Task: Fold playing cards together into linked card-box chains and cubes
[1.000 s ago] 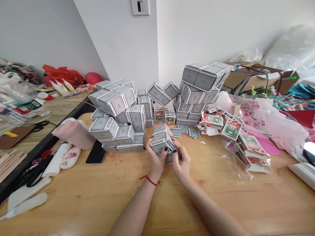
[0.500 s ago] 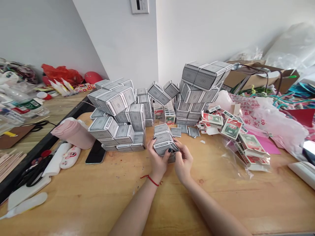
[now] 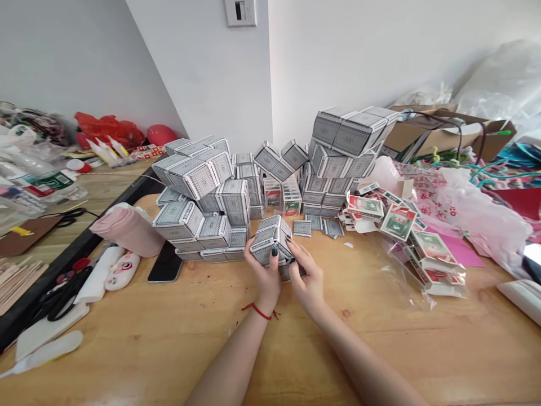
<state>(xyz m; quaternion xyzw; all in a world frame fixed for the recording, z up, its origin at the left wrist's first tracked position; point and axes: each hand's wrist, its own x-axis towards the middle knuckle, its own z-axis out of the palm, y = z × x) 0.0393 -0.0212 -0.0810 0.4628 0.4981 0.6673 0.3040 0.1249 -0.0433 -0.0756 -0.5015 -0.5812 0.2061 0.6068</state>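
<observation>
Both hands hold a block of folded playing cards (image 3: 270, 232), its patterned grey backs facing out, above the middle of the wooden table. My left hand (image 3: 266, 279) is wrapped around its left and near side, thumb pressed on the near face. The fingers of my right hand (image 3: 307, 276) close on its right, near corner. What lies under those fingertips is hidden. Beyond the block, several loose playing cards (image 3: 302, 228) lie flat. Stacks of similar card blocks stand at the left (image 3: 203, 169) and at the right (image 3: 338, 163).
A phone (image 3: 164, 265) and a pink roll (image 3: 127, 228) lie left of the card stacks. Farther left are scissors (image 3: 67, 293) and a glue bottle (image 3: 46, 355). Opened card boxes (image 3: 433, 251), a plastic bag (image 3: 460, 203) and a cardboard box (image 3: 435, 135) crowd the right.
The block has turned and tilted slightly leftward in my hands. My right hand has moved left, its fingers now reaching farther over the block's right side.
</observation>
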